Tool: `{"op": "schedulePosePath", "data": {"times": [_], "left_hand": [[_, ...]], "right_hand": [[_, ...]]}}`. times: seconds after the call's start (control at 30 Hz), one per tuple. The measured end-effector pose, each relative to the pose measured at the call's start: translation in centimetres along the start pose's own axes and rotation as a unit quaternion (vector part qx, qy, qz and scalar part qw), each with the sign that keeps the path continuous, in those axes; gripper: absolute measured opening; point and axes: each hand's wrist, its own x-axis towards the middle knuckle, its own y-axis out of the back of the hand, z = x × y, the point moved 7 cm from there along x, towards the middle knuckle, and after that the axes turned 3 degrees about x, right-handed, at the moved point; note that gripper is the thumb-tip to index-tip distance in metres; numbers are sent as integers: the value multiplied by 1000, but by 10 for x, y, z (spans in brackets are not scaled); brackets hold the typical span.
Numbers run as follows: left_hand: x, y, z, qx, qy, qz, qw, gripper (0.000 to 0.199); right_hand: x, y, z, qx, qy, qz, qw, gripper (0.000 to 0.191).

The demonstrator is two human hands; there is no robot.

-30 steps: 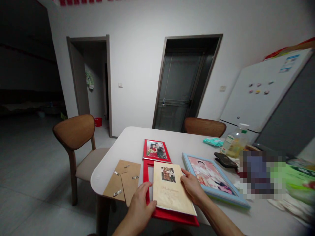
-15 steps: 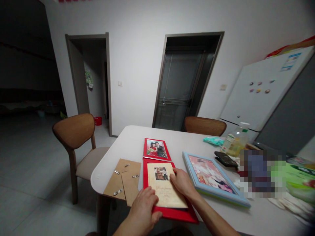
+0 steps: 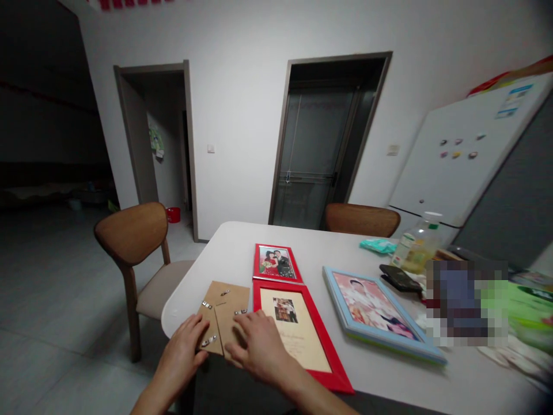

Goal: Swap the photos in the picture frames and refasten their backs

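Two brown backing boards [image 3: 228, 294] with metal clips overlap at the table's left front edge. My left hand [image 3: 184, 346] rests on their left side, fingers bent and apart. My right hand [image 3: 261, 343] is over the right board, fingers curved at its edge; whether it grips the board cannot be made out. Beside it lies a large red frame [image 3: 324, 323] with a cream printed sheet [image 3: 298, 340] inside, partly behind my right forearm. A smaller red frame [image 3: 276, 262] with a couple's photo lies beyond it.
A blue frame [image 3: 371, 308] lies right of the red one. Farther right are a black phone-like object [image 3: 400, 278], a bottle [image 3: 417, 242], a teal packet [image 3: 378, 246] and a green package [image 3: 527, 314]. Wooden chairs [image 3: 132, 233] stand at the left and far sides.
Both hands have left the cream sheet and moved left to the brown boards. The sheet now sits within the red frame's opening instead of overlapping its border.
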Motion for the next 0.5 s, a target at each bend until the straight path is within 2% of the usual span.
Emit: {"op": "schedulePosePath", "data": {"times": [0.07, 0.13, 0.23, 0.37, 0.5], "left_hand": [[1, 2, -4, -9, -11, 19, 1000, 49], [2, 7, -4, -22, -13, 33, 999, 45], [1, 20, 8, -40, -17, 47, 998, 40], [-2, 28, 59, -64, -59, 55, 995, 42], [-2, 8, 121, -116, -114, -1, 987, 42]], "right_hand": [[5, -17, -16, -18, 3, -11, 1000, 41], [10, -24, -20, 3, -9, -8, 1000, 40], [9, -11, -14, 79, -11, 17, 997, 48], [-15, 35, 7, 118, 5, 40, 992, 49], [-49, 70, 51, 100, -48, 28, 993, 43]]}}
